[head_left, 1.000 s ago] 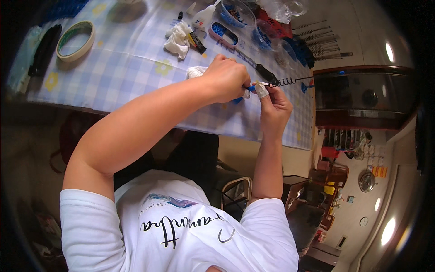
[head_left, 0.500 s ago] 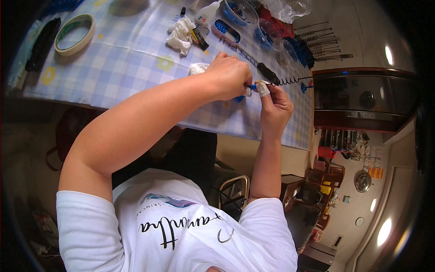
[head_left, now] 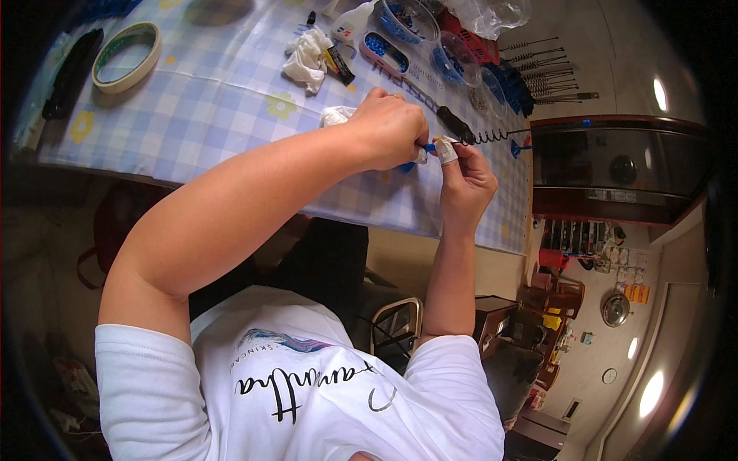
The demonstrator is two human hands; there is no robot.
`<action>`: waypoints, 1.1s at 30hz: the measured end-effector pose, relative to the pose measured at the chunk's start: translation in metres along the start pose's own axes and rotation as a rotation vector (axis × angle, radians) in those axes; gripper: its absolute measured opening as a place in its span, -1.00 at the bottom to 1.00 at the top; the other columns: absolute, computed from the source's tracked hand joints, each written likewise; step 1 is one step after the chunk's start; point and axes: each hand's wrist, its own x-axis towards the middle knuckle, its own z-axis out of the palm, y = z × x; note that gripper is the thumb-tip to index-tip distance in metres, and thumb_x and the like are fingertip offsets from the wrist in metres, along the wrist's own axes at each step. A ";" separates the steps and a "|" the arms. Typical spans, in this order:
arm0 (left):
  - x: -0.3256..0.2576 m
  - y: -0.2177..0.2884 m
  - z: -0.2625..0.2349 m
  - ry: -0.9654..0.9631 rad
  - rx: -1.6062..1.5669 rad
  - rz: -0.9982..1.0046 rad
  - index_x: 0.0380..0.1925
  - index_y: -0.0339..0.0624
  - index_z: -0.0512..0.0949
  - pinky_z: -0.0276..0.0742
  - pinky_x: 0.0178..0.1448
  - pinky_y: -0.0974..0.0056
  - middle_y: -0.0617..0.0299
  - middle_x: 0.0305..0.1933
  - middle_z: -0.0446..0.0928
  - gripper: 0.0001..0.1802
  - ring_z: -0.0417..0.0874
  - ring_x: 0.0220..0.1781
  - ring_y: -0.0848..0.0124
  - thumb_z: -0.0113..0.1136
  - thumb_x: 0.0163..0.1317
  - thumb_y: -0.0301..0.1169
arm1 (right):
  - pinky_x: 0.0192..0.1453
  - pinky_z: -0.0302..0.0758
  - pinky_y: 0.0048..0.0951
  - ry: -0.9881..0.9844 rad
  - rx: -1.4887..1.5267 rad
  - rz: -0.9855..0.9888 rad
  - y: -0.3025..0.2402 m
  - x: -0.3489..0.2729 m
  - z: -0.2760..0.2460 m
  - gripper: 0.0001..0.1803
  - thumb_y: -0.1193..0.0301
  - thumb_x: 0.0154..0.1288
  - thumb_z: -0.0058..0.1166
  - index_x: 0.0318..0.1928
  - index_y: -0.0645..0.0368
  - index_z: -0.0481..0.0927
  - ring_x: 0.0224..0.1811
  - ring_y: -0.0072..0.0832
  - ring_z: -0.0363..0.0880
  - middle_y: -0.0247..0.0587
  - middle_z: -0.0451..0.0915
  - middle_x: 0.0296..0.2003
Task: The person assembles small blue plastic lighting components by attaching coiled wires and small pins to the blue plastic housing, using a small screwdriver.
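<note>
Over the table's near edge, my two hands meet around a black coiled wire [head_left: 488, 137]. The thumb and fingers of my right hand [head_left: 470, 178] pinch it near its left end; white tape wraps the thumb. Curled fingers of my left hand [head_left: 390, 129] close on a small blue piece [head_left: 430, 147] beside the right thumb; most of their grip is hidden. The wire's thin straight part reaches right to a blue tip [head_left: 586, 123]. White crumpled cloth [head_left: 337, 116] shows behind my left wrist. Just beyond my hands lies a black-handled tool [head_left: 453, 123].
A checked tablecloth [head_left: 207, 131] covers the table. A tape roll [head_left: 127, 59] lies left. Farther off are crumpled tissue [head_left: 307, 61], a black-and-yellow tube [head_left: 338, 66], an oval tray of blue beads [head_left: 384, 54] and clear bowls [head_left: 407, 21]. Several coiled wires [head_left: 546, 77] stick out at right.
Almost nothing differs. Both hands keep the same hold, and the far end of the coiled wire has shifted very slightly.
</note>
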 end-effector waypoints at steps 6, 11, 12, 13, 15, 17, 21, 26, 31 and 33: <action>0.000 0.000 -0.001 0.003 -0.002 -0.007 -0.28 -0.06 0.71 0.23 0.23 0.10 0.24 -0.16 0.64 -0.74 0.54 0.05 0.23 0.34 -0.06 -0.37 | -0.24 0.43 -0.63 -0.005 0.008 0.007 0.001 0.001 0.001 -0.92 0.53 0.19 0.23 -0.33 0.29 0.62 -0.36 -0.69 0.49 -0.39 0.60 -0.42; 0.002 0.001 0.001 0.003 -0.001 -0.009 -0.29 -0.05 0.71 0.23 0.23 0.10 0.25 -0.16 0.64 -0.74 0.54 0.05 0.23 0.35 -0.07 -0.37 | -0.24 0.43 -0.63 0.000 0.012 -0.009 0.000 0.001 -0.001 -0.93 0.53 0.18 0.23 -0.34 0.28 0.62 -0.36 -0.69 0.49 -0.40 0.60 -0.43; 0.001 0.000 0.001 0.004 -0.003 -0.012 -0.29 -0.05 0.71 0.23 0.23 0.10 0.25 -0.16 0.64 -0.74 0.54 0.05 0.23 0.35 -0.07 -0.37 | -0.24 0.43 -0.63 -0.001 0.008 -0.011 0.001 0.001 0.000 -0.93 0.54 0.18 0.23 -0.34 0.27 0.62 -0.36 -0.70 0.49 -0.40 0.59 -0.43; 0.001 -0.001 0.001 0.005 -0.003 -0.013 -0.29 -0.05 0.71 0.23 0.23 0.10 0.25 -0.16 0.64 -0.74 0.54 0.05 0.23 0.35 -0.07 -0.37 | -0.24 0.43 -0.63 -0.002 0.008 -0.012 0.000 0.001 0.001 -0.93 0.54 0.18 0.23 -0.34 0.27 0.62 -0.36 -0.70 0.49 -0.40 0.59 -0.43; 0.001 -0.001 0.001 0.019 -0.005 -0.003 -0.30 -0.05 0.72 0.23 0.23 0.10 0.25 -0.18 0.64 -0.74 0.54 0.03 0.23 0.35 -0.08 -0.36 | -0.26 0.42 -0.64 0.000 0.007 -0.012 -0.002 0.001 0.002 -0.93 0.53 0.19 0.23 -0.34 0.27 0.62 -0.37 -0.70 0.48 -0.42 0.58 -0.44; 0.000 -0.001 0.001 0.018 0.002 -0.003 -0.30 -0.05 0.72 0.24 0.22 0.10 0.25 -0.19 0.64 -0.74 0.55 0.02 0.22 0.36 -0.09 -0.36 | -0.26 0.41 -0.63 0.002 0.014 -0.007 -0.001 0.001 0.002 -0.93 0.54 0.18 0.23 -0.34 0.27 0.61 -0.37 -0.69 0.47 -0.42 0.56 -0.44; 0.000 -0.002 0.003 0.040 -0.012 0.007 -0.31 -0.06 0.72 0.25 0.21 0.09 0.24 -0.21 0.65 -0.73 0.55 0.01 0.21 0.36 -0.11 -0.36 | -0.24 0.41 -0.61 -0.010 -0.035 -0.084 0.005 0.002 0.000 -0.93 0.56 0.16 0.23 -0.35 0.28 0.60 -0.37 -0.67 0.44 -0.40 0.52 -0.44; 0.001 -0.002 0.003 0.041 -0.015 0.011 -0.32 -0.07 0.72 0.25 0.21 0.09 0.22 -0.21 0.65 -0.73 0.55 0.00 0.20 0.36 -0.11 -0.35 | -0.22 0.41 -0.61 -0.006 -0.044 -0.099 -0.001 0.002 0.001 -0.92 0.57 0.15 0.24 -0.36 0.29 0.59 -0.35 -0.65 0.44 -0.38 0.50 -0.42; 0.001 -0.003 0.002 0.028 -0.002 0.001 -0.32 -0.05 0.72 0.25 0.20 0.09 0.22 -0.20 0.65 -0.73 0.55 0.00 0.20 0.37 -0.11 -0.32 | -0.22 0.41 -0.61 -0.004 -0.056 -0.100 -0.002 0.002 0.002 -0.92 0.57 0.15 0.24 -0.37 0.29 0.59 -0.35 -0.65 0.44 -0.38 0.50 -0.43; 0.001 -0.003 0.002 0.039 -0.016 0.009 -0.33 -0.03 0.73 0.25 0.20 0.09 0.23 -0.20 0.64 -0.74 0.54 0.01 0.19 0.37 -0.11 -0.30 | -0.22 0.41 -0.61 -0.004 -0.071 -0.085 -0.001 0.002 0.001 -0.92 0.56 0.15 0.24 -0.35 0.30 0.60 -0.35 -0.66 0.44 -0.39 0.51 -0.42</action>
